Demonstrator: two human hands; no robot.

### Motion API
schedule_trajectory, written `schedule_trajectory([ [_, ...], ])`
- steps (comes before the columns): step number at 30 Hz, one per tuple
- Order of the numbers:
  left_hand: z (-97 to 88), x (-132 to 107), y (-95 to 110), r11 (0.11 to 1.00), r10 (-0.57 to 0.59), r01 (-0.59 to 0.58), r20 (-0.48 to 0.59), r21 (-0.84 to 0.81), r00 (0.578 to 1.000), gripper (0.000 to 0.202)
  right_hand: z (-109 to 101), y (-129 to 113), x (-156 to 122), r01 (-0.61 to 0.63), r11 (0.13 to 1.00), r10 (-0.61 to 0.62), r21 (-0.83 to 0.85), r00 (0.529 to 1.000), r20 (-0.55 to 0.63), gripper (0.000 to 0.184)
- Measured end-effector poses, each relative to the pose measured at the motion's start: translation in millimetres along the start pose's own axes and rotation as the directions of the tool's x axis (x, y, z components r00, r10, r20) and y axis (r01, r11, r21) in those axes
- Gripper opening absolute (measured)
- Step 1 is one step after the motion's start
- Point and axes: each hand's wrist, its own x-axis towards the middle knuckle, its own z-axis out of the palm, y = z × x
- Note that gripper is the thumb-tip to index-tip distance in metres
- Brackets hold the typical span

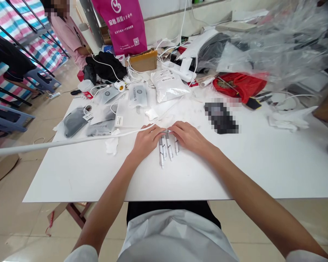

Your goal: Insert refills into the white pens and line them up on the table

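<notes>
Several slim white pens [169, 147] with grey and dark markings lie side by side on the white table [196, 178], their tips toward me. My left hand [148, 139] is bent over their far ends from the left, fingers closed. From the right, my right hand [188, 134] closes over the same ends, its thumb and fingertips almost meeting those of the left. The far ends of the pens are hidden under the fingers. A white cable [71, 143] passes in front of my view and ends visually at the left hand.
Packets in frosted plastic [138, 95], a white mailer bag [169, 85] and a crumpled tissue [112, 145] lie beyond and left. A dark blurred object [221, 117] lies right, near a red bag [240, 85]. Clear plastic wrap [278, 40] is heaped behind. A person in pink [68, 34] stands at back left.
</notes>
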Motion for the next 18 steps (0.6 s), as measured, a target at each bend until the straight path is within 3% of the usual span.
schedule_trajectory([
  [5,-3.9,-0.3,-3.4,0.998,-0.062,0.062,0.034,0.000,0.998,0.031,1.1,2.8,-2.5,-0.156,0.987,0.157,0.029,0.987,-0.026,0.016],
  [12,-8.1,-1.3,-3.5,0.997,-0.077,0.075,0.144,0.016,0.987,0.030,-6.1,-0.5,0.5,-0.062,0.998,0.063,0.019,0.997,-0.053,0.028],
  [18,-2.0,-2.5,-4.2,0.997,-0.031,0.022,0.117,0.075,0.993,0.030,-4.7,0.7,0.3,-0.039,0.999,0.038,-0.009,0.997,-0.074,0.026],
])
